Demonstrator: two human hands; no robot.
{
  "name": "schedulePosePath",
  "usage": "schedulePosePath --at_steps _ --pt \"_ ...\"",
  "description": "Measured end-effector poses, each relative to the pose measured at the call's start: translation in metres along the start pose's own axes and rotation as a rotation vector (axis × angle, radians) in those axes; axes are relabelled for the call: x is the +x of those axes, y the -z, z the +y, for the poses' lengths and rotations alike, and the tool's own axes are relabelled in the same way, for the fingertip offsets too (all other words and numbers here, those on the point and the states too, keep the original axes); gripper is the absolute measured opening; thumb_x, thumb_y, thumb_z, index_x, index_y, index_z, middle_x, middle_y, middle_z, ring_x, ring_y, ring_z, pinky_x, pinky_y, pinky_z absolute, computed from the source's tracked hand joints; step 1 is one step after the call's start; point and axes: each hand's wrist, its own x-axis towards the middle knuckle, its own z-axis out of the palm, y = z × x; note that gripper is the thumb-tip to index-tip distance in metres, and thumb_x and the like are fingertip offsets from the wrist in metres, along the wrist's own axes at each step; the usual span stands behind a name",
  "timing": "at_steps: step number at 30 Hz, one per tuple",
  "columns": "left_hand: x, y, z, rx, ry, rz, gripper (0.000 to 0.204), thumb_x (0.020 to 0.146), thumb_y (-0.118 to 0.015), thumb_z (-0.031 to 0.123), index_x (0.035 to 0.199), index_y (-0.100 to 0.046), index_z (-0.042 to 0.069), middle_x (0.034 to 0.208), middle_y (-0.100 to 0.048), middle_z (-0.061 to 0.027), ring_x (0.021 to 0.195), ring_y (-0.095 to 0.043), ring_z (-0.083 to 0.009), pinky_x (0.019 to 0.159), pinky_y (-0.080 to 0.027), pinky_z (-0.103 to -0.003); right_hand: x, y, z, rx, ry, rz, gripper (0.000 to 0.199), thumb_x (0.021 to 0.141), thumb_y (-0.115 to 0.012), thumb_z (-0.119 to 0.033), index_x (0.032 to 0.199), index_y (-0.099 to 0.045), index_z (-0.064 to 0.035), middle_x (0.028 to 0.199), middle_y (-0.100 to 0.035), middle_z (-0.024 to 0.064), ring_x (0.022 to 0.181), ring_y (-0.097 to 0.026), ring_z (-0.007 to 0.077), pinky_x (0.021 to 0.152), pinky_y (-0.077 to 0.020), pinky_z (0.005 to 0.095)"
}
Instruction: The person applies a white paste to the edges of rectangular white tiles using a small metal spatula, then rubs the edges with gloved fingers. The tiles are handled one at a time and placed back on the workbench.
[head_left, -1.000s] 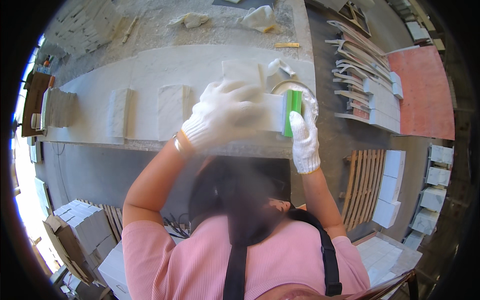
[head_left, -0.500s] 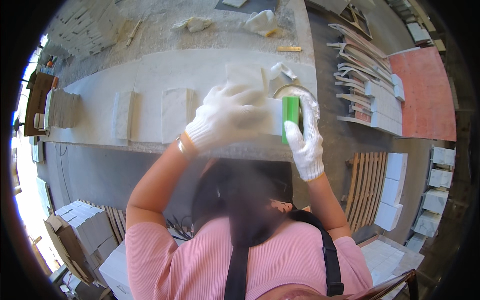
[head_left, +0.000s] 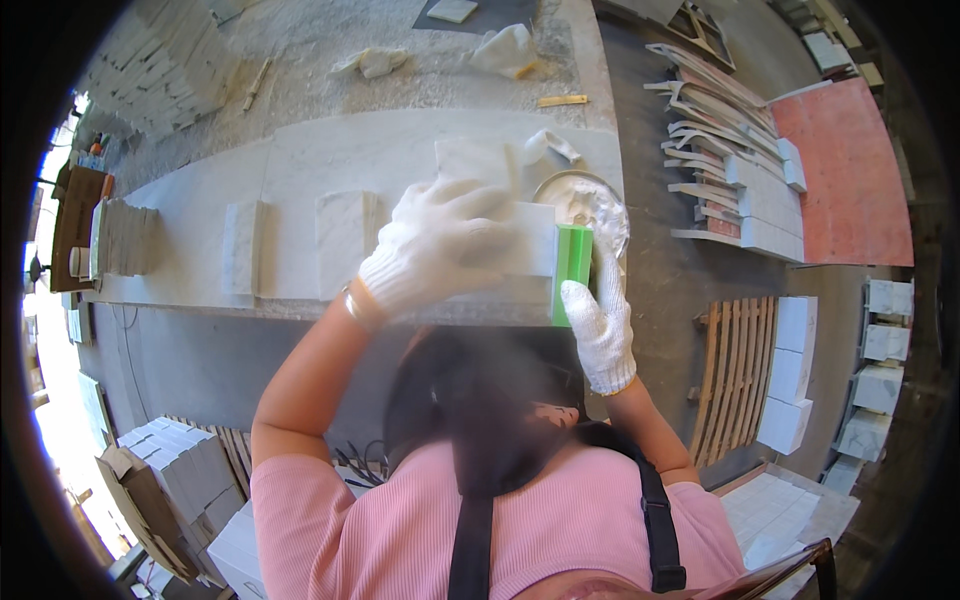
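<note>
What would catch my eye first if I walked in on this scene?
Two white-gloved hands at the middle: the left hand presses a pale stone tile on the long bench, and the right hand holds a bright green scraper at its edge. Behind sits a bowl of white paste.

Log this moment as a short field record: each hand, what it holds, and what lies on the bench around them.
left hand: white glove, pressed on a white stone tile
right hand: white glove, gripping a green scraper at the tile's right edge
bowl: round, with white paste, behind the scraper
workbench: long pale slab
other tiles: standing along the bench, left of the hands
rags: crumpled, at the far side
</note>
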Motion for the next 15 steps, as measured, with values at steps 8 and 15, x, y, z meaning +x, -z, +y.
schedulePosePath --at_steps 8,15 --pt "0.001 0.001 0.002 0.039 -0.004 0.002 0.051 0.072 -0.087 0.033 0.120 -0.077 0.017 0.148 -0.062 -0.0087 0.137 -0.055 -0.0355 0.110 -0.042 -0.051 0.017 -0.003 0.009 -0.105 0.010 0.009 0.068 0.097 -0.064 -0.020 0.158 -0.041 0.0016 0.150 -0.052 0.0172 0.137 -0.050 0.0274 0.117 -0.0391 0.0389" --pt "0.002 0.003 0.002 0.023 -0.031 -0.005 0.047 0.073 -0.086 0.034 0.116 -0.079 0.018 0.148 -0.062 -0.0083 0.138 -0.054 -0.0356 0.111 -0.041 -0.052 0.039 -0.004 -0.001 -0.405 0.102 0.091 0.073 0.091 -0.073 -0.019 0.156 -0.046 0.0018 0.150 -0.056 0.0232 0.137 -0.054 0.0331 0.117 -0.0415 0.0440"
